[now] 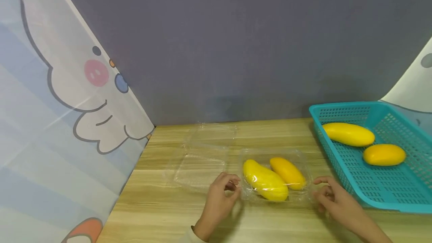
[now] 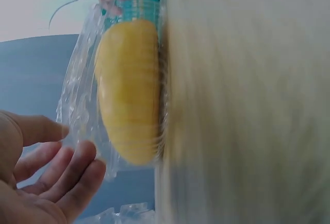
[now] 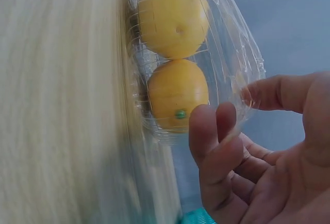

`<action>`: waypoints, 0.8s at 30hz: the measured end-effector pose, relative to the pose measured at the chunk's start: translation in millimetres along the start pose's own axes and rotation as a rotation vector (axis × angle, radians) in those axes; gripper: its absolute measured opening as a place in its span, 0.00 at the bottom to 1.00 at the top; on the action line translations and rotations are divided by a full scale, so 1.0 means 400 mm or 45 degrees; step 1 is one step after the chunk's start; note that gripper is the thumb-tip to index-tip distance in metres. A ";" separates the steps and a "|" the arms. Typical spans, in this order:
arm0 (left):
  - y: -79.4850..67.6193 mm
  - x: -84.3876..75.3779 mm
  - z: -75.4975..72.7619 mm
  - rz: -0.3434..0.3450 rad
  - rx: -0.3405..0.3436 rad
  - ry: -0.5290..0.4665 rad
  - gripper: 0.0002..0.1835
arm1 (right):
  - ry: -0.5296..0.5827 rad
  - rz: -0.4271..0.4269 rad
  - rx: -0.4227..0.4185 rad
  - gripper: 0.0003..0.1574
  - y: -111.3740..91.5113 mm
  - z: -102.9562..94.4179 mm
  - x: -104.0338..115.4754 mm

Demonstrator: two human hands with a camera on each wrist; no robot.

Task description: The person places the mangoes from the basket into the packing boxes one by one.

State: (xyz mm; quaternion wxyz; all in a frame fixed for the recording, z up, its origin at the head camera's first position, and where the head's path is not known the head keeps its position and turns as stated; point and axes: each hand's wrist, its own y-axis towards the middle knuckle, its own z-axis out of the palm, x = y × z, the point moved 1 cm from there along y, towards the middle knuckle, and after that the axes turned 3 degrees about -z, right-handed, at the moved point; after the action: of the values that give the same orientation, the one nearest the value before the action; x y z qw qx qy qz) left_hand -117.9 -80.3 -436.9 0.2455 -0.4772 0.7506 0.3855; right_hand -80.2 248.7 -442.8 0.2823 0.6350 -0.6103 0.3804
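A clear plastic clamshell box (image 1: 297,155) lies on the table with its lid over two yellow, mango-shaped fruits. Of these, the longer fruit (image 1: 264,181) is at the left and the shorter fruit (image 1: 288,173) at the right, with a green stem spot in the right wrist view. My left hand (image 1: 221,198) is beside the box's left edge, thumb and fingertips apart, near the plastic rim. At the opposite edge is my right hand (image 1: 341,205), its fingers loosely bent. In the right wrist view its thumb (image 3: 278,92) and fingertips are right at the rim, with a gap between them.
A second clear box (image 1: 202,164) stands unfolded behind and left of the left hand. At the right is a teal basket (image 1: 351,183) holding a long yellow fruit (image 1: 351,134) and a shorter one (image 1: 384,155). A grey wall (image 1: 236,48) bounds the wooden table's back.
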 end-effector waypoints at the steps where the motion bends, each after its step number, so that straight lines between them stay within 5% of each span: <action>1: -0.001 -0.002 0.003 -0.018 -0.005 -0.010 0.13 | -0.003 -0.005 -0.014 0.26 -0.001 0.000 -0.002; 7: -0.010 -0.011 0.018 -0.133 -0.005 -0.034 0.18 | -0.020 -0.051 -0.068 0.25 -0.006 -0.002 -0.007; 14: -0.021 -0.005 0.014 -0.317 0.106 -0.084 0.16 | 0.064 -0.197 -0.079 0.22 0.013 0.007 -0.013; 24: -0.031 0.034 0.049 -0.687 0.311 -0.839 0.15 | 0.130 -0.150 -0.097 0.23 0.004 0.008 -0.027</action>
State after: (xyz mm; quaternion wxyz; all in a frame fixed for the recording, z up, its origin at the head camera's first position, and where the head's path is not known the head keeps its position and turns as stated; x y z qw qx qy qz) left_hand -112.5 -74.5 -462.5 0.6181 -0.4752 0.5209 0.3477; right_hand -81.1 251.9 -453.8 0.3589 0.6383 -0.5708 0.3715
